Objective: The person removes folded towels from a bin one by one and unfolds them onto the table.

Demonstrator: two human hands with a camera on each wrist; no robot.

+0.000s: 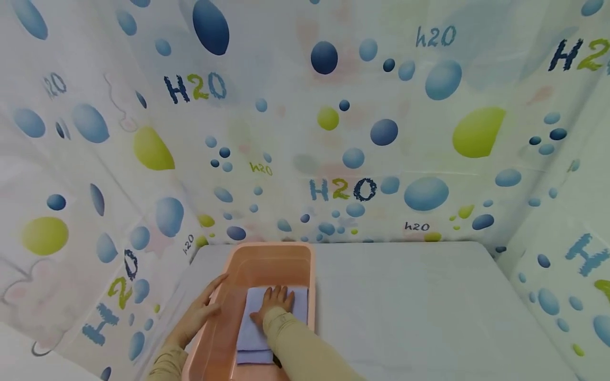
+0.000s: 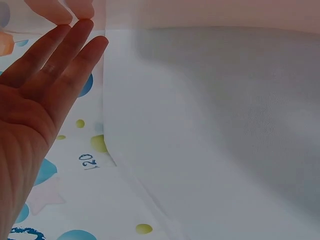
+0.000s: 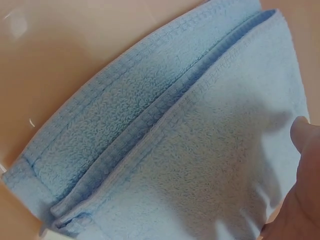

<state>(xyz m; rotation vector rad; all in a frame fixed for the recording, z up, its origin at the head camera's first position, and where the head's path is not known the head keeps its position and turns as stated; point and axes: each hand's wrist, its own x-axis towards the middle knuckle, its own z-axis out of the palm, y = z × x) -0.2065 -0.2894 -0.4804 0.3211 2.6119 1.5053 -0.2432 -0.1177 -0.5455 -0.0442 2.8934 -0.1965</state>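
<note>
A light-blue folded towel point(image 1: 252, 330) lies on the bottom of a peach-coloured plastic basin point(image 1: 312, 275). My right hand point(image 1: 275, 304) rests on its upper part with the fingers spread. In the right wrist view, the terry towel point(image 3: 200, 150) shows stitched edges and overlapping layers, and the thumb of the right hand point(image 3: 295, 185) touches its side. My left hand point(image 1: 197, 315) is against the basin's left side, its fingers extended along the rim. The left wrist view shows the palm of that hand point(image 2: 37, 100) and its straight fingers below the pinkish basin side point(image 2: 225, 12).
The basin stands on the left part of a table with a pale grey-white cover point(image 1: 405, 307). Behind it and at both sides hangs white sheeting point(image 1: 286, 143) printed with blue and green drops and H2O lettering.
</note>
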